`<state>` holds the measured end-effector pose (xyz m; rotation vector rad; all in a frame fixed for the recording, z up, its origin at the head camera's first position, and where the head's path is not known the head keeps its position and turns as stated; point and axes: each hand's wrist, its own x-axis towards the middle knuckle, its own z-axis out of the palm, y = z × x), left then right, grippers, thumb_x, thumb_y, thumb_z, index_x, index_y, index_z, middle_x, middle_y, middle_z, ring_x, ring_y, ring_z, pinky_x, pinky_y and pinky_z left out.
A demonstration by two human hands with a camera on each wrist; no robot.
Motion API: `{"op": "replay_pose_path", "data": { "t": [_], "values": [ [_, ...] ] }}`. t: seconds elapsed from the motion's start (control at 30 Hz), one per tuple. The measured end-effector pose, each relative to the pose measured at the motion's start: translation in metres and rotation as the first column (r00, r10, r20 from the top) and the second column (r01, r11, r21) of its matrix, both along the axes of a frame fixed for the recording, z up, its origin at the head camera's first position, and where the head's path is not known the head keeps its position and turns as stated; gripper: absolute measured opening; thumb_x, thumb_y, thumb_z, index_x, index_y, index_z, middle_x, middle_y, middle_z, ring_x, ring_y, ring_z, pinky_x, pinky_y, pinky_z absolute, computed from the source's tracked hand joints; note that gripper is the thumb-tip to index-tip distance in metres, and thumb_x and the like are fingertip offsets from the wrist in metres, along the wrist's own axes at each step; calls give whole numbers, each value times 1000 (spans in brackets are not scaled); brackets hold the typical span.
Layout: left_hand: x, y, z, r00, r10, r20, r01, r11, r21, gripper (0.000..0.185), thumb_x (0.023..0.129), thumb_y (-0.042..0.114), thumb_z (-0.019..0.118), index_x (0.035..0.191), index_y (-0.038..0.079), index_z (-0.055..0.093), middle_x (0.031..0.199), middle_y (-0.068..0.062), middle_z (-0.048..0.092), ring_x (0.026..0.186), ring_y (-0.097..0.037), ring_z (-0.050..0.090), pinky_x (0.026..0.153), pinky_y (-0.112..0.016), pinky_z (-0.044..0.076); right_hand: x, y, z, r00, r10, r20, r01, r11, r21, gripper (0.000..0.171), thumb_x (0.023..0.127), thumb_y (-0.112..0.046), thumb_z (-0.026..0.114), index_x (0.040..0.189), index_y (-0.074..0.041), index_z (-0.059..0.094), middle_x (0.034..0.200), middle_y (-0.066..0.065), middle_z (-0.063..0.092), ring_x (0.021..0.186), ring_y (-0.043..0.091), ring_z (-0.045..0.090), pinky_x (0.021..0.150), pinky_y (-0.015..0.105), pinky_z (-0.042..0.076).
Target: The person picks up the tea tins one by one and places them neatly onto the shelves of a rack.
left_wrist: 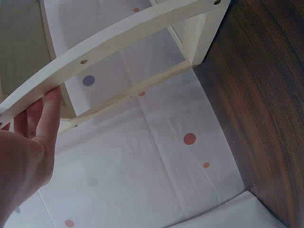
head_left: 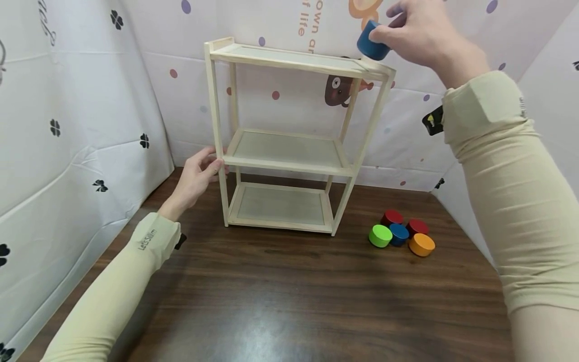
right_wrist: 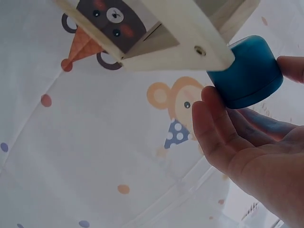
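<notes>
A pale wooden three-tier shelf rack [head_left: 289, 167] stands on the table, with grey panels in its tiers. My left hand [head_left: 195, 173] grips its left front post near the middle tier, thumb in front and fingers behind. Up by the right end of the top tier, my right hand [head_left: 422, 37] pinches a blue cylindrical block [head_left: 372, 46] between thumb and fingers. In the right wrist view, the blue block [right_wrist: 251, 71] is tilted and overlaps the corner of the rack's top [right_wrist: 209, 52]. The left wrist view has the fingers [left_wrist: 50, 114] curled against a rack post.
Right of the rack, several short cylinders sit bunched on the dark wood table [head_left: 253, 286]: a green one [head_left: 380, 236], a blue one [head_left: 399, 235], an orange one [head_left: 421, 245] and two red ones [head_left: 392, 217]. Patterned white cloth [head_left: 81, 125] encloses the table's back and sides.
</notes>
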<state>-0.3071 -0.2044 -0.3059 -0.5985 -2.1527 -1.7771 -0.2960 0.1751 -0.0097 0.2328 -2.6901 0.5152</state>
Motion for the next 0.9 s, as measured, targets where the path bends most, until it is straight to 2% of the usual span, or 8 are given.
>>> {"op": "replay_pose_path", "data": {
  "t": [0.17, 0.27, 0.4, 0.57, 0.67, 0.9],
  "values": [
    [0, 1, 0, 1000, 3, 4, -3, 1000, -2, 41, 100, 23, 52, 136, 5, 50, 103, -4, 66, 93, -18, 66, 82, -30, 61, -5, -8, 1, 999, 35, -5, -35, 999, -17, 56, 93, -40, 52, 146, -33, 36, 152, 8, 39, 130, 20, 49, 112, 37, 43],
    [0, 2, -1, 1000, 4, 0, -4, 1000, -5, 41, 100, 22, 52, 136, 5, 50, 101, -2, 65, 93, -18, 66, 83, -32, 61, -7, -12, 1, 998, 56, -21, -56, 998, -5, 54, 93, -39, 53, 144, -29, 40, 144, 10, 45, 120, 18, 54, 109, 33, 46],
    [0, 2, -1, 1000, 2, -6, -2, 1000, -17, 40, 100, 22, 51, 136, 5, 51, 99, 2, 65, 94, -19, 66, 85, -34, 61, -5, -18, 0, 997, 68, -22, -67, 998, 11, 58, 94, -40, 52, 148, -25, 35, 148, 11, 41, 114, 19, 52, 113, 34, 42],
    [-1, 2, -1, 1000, -2, -9, 1, 1000, -19, 40, 100, 22, 51, 136, 5, 51, 98, 7, 64, 96, -22, 66, 87, -37, 60, -1, -26, -1, 997, 75, -19, -75, 997, 19, 65, 96, -41, 51, 153, -29, 23, 157, 10, 31, 121, 25, 47, 118, 34, 36],
    [-1, 2, -1, 1000, 2, -7, -3, 1000, -23, 40, 100, 22, 51, 136, 5, 51, 98, 6, 64, 96, -23, 66, 88, -39, 60, -2, -31, -2, 997, 78, -18, -78, 997, 20, 66, 96, -42, 51, 153, -28, 22, 157, 8, 30, 127, 28, 46, 119, 32, 34],
    [-1, 3, 0, 1000, 10, 3, -10, 1000, -10, 40, 100, 22, 52, 136, 5, 51, 98, -4, 66, 94, -22, 67, 85, -37, 61, -5, -45, -2, 996, 92, -12, -92, 996, 20, 64, 96, -44, 51, 152, -22, 28, 155, 8, 35, 130, 27, 50, 117, 29, 36]
  ]
}}
